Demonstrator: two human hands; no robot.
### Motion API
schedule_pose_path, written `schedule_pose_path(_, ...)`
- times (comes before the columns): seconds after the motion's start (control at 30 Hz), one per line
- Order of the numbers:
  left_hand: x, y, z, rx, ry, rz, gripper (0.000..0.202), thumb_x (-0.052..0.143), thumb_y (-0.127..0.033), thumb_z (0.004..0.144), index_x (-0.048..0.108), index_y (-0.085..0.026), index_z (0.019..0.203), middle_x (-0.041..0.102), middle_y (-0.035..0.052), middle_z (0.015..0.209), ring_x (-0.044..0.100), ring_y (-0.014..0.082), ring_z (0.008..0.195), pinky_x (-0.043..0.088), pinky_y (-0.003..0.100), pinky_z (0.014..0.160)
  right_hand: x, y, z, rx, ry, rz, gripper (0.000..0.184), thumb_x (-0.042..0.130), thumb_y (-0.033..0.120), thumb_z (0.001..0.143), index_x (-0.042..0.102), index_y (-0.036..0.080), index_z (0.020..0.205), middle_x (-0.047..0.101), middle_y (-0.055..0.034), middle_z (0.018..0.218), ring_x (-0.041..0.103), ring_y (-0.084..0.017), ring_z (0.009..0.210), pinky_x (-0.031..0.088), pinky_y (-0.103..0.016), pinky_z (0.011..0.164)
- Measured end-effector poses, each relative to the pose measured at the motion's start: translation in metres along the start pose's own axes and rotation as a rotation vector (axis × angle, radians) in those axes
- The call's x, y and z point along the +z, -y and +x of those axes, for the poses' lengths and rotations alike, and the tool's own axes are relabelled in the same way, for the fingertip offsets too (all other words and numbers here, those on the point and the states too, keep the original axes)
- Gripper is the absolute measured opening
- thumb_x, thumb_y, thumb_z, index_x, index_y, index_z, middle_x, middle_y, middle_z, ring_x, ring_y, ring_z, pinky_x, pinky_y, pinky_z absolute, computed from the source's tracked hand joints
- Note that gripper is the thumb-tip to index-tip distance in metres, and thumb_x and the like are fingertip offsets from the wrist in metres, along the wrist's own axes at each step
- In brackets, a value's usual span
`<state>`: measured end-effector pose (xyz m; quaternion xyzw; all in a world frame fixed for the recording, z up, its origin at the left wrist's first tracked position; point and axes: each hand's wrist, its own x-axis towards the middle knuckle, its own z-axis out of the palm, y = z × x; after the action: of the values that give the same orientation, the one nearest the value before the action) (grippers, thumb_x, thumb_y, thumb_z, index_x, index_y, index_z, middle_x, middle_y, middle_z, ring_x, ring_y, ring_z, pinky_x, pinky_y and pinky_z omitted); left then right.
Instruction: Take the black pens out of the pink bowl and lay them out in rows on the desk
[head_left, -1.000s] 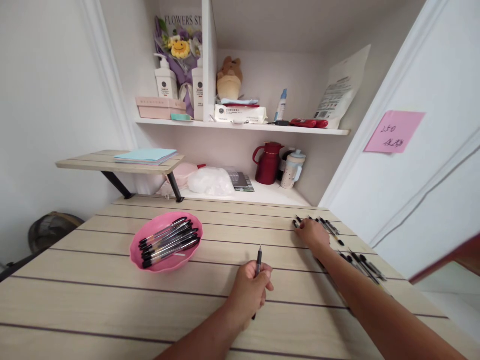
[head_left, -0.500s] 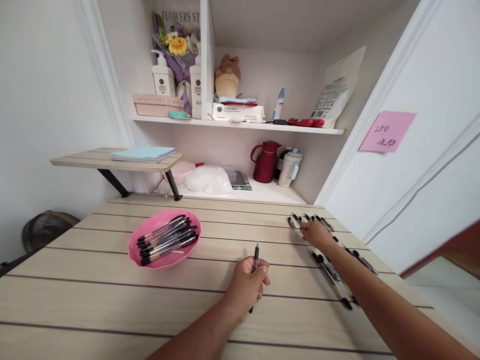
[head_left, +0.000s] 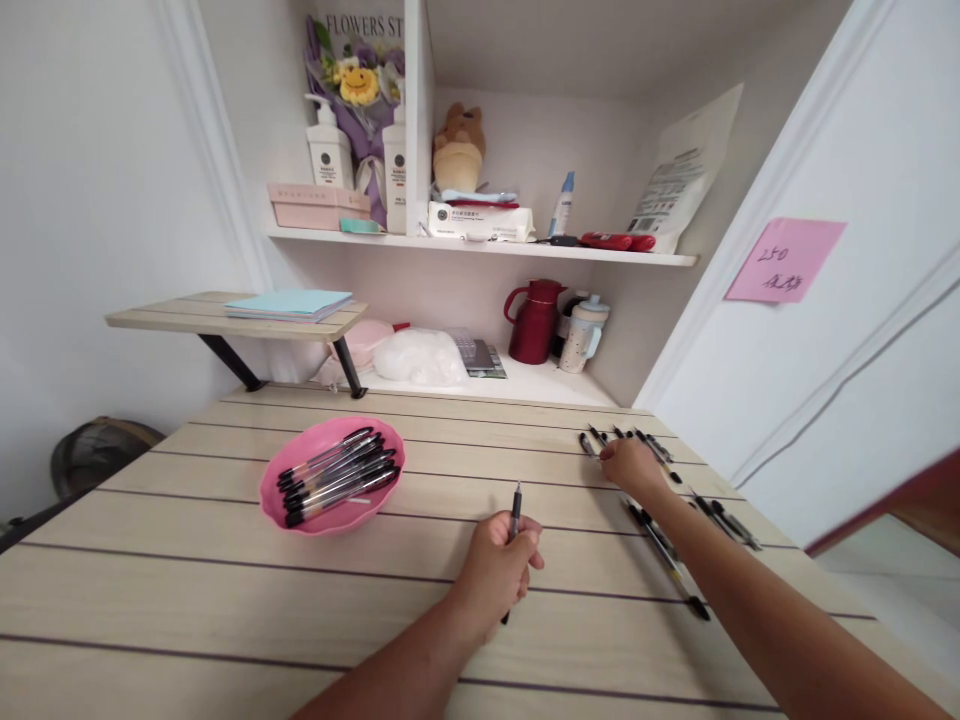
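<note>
My left hand point(head_left: 501, 560) is closed around an uncapped gel pen point(head_left: 517, 508), its bare tip pointing up and away from me. Over at the right, my right hand point(head_left: 631, 467) reaches down to the tabletop with its fingers pinched together. What sits between those fingertips is hidden. Right beside them lies a short dark piece point(head_left: 586, 444) that looks like a pen cap. More small black pieces point(head_left: 652, 442) lie beyond the hand. Partly under my right forearm rest several long black-ended pens point(head_left: 664, 552). A pink bowl point(head_left: 330, 523) on the left holds several capped pens point(head_left: 337, 477).
A small raised wooden shelf point(head_left: 180, 312) on black legs carries blue paper point(head_left: 289, 303) at the back left. Behind the wooden table point(head_left: 225, 600) a white cabinet holds a red jug point(head_left: 534, 320), a cup point(head_left: 584, 335) and a white plastic bag point(head_left: 420, 357).
The view has shifted slightly. My right hand stays low by the small black pieces, and my left hand keeps the pen in nearly the same place.
</note>
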<state>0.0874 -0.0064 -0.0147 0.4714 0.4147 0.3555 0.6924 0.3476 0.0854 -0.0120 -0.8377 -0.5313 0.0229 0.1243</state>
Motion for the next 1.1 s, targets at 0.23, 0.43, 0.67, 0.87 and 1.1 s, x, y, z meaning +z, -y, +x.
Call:
schedule_pose_path(0.23, 0.0, 0.002, 0.001, -0.003, -0.002, 0.004, 0.019, 0.045, -0.027, 0.073, 0.05, -0.015, 0.087, 0.052, -0.0037, 0.06, 0.029, 0.0009, 0.032, 0.015, 0.018, 0.035, 0.005, 0.003, -0.003, 0.046, -0.017, -0.022, 0.021, 0.055, 0.028, 0.065, 0.068, 0.024, 0.082, 0.067, -0.0073, 0.088, 0.06, -0.025, 0.084, 0.041, -0.029, 0.062)
schedule_pose_path(0.43, -0.001, 0.003, 0.002, -0.008, 0.004, -0.004, 0.02, 0.048, -0.03, 0.072, 0.05, -0.015, 0.085, 0.052, -0.0036, 0.06, 0.029, 0.0013, 0.032, 0.015, 0.018, 0.035, 0.011, 0.003, 0.001, 0.071, -0.029, -0.027, 0.023, 0.054, 0.032, 0.068, 0.067, 0.022, 0.084, 0.066, -0.009, 0.085, 0.059, -0.024, 0.086, 0.041, -0.029, 0.063)
schedule_pose_path(0.67, 0.0, 0.0, 0.0, -0.007, -0.002, 0.002, 0.019, 0.046, -0.028, 0.073, 0.05, -0.015, 0.087, 0.051, -0.0034, 0.06, 0.029, 0.0013, 0.033, 0.017, 0.018, 0.035, 0.002, -0.002, 0.009, 0.058, -0.019, -0.036, 0.026, 0.047, 0.035, 0.073, 0.066, 0.019, 0.081, 0.067, -0.01, 0.084, 0.061, -0.023, 0.082, 0.042, -0.028, 0.063)
schedule_pose_path(0.87, 0.0, 0.002, 0.001, -0.001, 0.001, 0.005, 0.018, 0.046, -0.027, 0.074, 0.05, -0.015, 0.086, 0.051, -0.0034, 0.06, 0.03, 0.0009, 0.033, 0.017, 0.017, 0.035, 0.003, 0.004, 0.01, 0.063, -0.005, -0.077, 0.034, 0.045, 0.043, 0.074, 0.067, 0.016, 0.078, 0.066, -0.0143, 0.087, 0.06, -0.027, 0.084, 0.044, -0.033, 0.066)
schedule_pose_path(1.1, 0.0, 0.003, 0.002, -0.023, -0.002, -0.023, 0.02, 0.051, -0.031, 0.071, 0.051, -0.015, 0.084, 0.051, -0.0043, 0.059, 0.028, 0.0006, 0.032, 0.016, 0.017, 0.035, 0.016, 0.009, 0.009, 0.07, -0.001, -0.12, 0.029, 0.047, 0.032, 0.074, 0.065, 0.014, 0.087, 0.064, -0.0161, 0.095, 0.059, -0.027, 0.09, 0.044, -0.034, 0.07)
